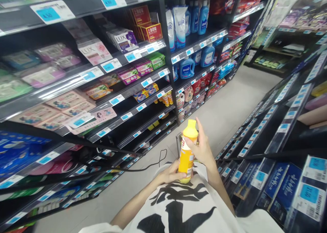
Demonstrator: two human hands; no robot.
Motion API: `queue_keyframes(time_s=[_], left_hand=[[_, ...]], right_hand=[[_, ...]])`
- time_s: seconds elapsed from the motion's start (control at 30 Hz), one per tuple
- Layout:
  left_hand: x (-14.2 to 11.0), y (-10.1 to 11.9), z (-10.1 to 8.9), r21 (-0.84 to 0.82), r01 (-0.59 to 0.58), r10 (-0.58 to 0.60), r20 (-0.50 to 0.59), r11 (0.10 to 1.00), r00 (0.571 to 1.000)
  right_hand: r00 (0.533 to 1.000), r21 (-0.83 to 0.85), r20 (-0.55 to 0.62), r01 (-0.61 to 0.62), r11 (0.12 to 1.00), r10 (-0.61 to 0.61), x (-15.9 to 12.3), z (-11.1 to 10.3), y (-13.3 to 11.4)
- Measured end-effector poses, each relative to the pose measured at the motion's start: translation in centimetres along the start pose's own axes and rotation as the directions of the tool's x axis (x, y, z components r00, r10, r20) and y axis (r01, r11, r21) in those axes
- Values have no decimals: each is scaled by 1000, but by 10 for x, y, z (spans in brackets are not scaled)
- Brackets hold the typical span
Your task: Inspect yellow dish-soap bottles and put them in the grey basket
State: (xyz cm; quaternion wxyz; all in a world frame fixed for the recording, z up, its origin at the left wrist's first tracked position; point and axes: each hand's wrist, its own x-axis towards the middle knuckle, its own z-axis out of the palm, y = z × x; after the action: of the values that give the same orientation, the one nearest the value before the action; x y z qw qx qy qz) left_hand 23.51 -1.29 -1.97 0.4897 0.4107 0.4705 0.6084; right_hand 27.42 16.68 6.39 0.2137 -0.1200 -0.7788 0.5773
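I hold a yellow plastic bottle (186,154) with a yellow cap upright in front of my chest. My left hand (170,174) grips its lower part from the left, fingers wrapped round the base. My right hand (201,146) is closed round the bottle's neck and upper body just under the cap. A white label with red print shows on the bottle's side. Below the bottle lies my white shirt with a black pattern (184,205).
Dark shelves of soap boxes (94,50), packets and blue detergent bottles (186,67) run along the left. Shelves with blue price tags (286,117) line the right. A grey floor aisle (235,103) runs ahead. A wire basket (178,141) stands behind the bottle. A black cable (153,164) crosses low.
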Motion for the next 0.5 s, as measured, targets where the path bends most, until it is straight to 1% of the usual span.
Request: queue_keyframes(time_s=[0.1, 0.17, 0.23, 0.3, 0.4, 0.5], left_hand=[[0, 1, 0, -5, 10, -10, -3, 1000, 1000], [0, 0, 0, -8, 15, -15, -7, 1000, 1000], [-1, -2, 0, -10, 25, -25, -6, 1000, 1000], [-1, -3, -2, -8, 41, -41, 0, 999, 999], [0, -3, -4, 4, 62, -62, 12, 998, 998], [2, -4, -5, 19, 73, -73, 17, 997, 997]], right_hand=[[1000, -39, 14, 4, 999, -3, 1, -1, -1], [999, -76, 46, -4, 997, 7, 2, -4, -4], [994, -143, 99, -24, 989, 39, 4, -9, -8], [987, -245, 142, -40, 969, 76, 6, -16, -10], [990, -344, 120, -23, 939, 68, 7, -26, -9], [996, -319, 82, -10, 948, 38, 7, -31, -6]])
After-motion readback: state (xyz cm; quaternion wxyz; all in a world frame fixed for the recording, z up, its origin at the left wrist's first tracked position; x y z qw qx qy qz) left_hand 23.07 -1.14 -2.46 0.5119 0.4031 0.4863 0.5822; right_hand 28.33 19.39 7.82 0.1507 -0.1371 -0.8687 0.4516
